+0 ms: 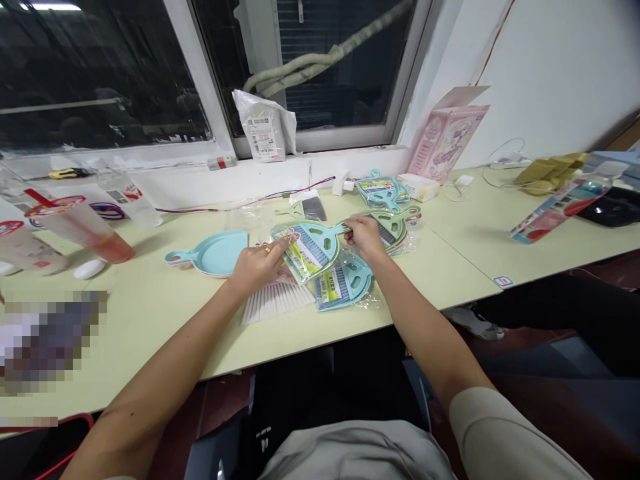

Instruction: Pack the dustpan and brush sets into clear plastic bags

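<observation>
Between my two hands is a packaged dustpan and brush set (313,248), pale green and blue with a yellow label. My left hand (260,267) pinches its left edge, a ring on one finger. At the other end, the fingers of my right hand (365,237) close round its handle. Below it on the table lies another wrapped blue set (345,283). White brush bristles (275,303) show under my left hand. A loose blue dustpan (220,253) rests to the left. More green packaged sets (395,227) lie just beyond my right hand.
A small green brush (307,208) and further blue sets (383,190) lie toward the window. Drink cups (90,230) stand at left. A pink box (445,140), a bottle (560,210) and a gold pouch (547,175) are at right. A white parcel (265,130) sits on the sill.
</observation>
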`<state>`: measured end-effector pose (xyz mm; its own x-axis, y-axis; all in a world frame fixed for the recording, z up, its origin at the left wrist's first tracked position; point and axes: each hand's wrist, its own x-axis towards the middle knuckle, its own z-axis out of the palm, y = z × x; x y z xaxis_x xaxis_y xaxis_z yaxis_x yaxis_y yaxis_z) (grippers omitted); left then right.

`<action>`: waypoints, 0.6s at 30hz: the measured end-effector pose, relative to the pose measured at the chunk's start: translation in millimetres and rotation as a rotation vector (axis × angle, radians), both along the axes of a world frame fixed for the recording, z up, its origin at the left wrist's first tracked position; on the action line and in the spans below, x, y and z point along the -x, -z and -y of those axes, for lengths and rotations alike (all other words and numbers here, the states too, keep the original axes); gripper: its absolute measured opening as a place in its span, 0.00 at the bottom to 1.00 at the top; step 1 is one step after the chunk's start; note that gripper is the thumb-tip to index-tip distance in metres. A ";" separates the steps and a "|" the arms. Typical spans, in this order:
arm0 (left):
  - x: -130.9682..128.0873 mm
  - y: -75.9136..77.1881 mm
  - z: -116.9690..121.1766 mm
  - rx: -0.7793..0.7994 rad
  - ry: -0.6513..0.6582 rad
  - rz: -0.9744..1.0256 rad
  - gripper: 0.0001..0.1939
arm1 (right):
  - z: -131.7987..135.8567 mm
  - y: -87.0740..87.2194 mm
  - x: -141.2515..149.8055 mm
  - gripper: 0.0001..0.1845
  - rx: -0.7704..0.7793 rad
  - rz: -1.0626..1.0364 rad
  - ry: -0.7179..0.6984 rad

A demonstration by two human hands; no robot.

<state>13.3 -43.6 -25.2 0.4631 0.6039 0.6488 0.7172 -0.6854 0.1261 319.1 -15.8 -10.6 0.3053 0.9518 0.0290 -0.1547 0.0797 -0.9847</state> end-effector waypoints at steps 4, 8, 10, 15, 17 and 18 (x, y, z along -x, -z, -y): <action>9.8 -3.1 -0.6 -0.053 0.081 -0.004 0.18 | 7.6 -5.1 8.4 0.08 0.018 -0.071 -0.069; 19.1 -6.9 -4.8 -0.269 0.122 0.012 0.16 | 12.2 -10.6 10.4 0.11 0.091 -0.225 -0.145; 21.0 -9.2 -6.4 -0.397 0.130 0.034 0.16 | 12.8 -13.7 7.8 0.15 0.151 -0.360 -0.274; 16.0 -17.1 3.0 -0.538 0.223 -0.010 0.21 | 8.5 -20.5 -3.5 0.27 0.302 -0.441 -0.726; 11.6 -19.8 10.0 -0.531 0.288 -0.025 0.25 | 5.4 -20.7 -5.0 0.24 0.338 -0.371 -0.820; 9.6 -20.9 13.0 -0.522 0.312 -0.034 0.26 | 3.9 -20.2 -4.7 0.19 0.342 -0.323 -0.844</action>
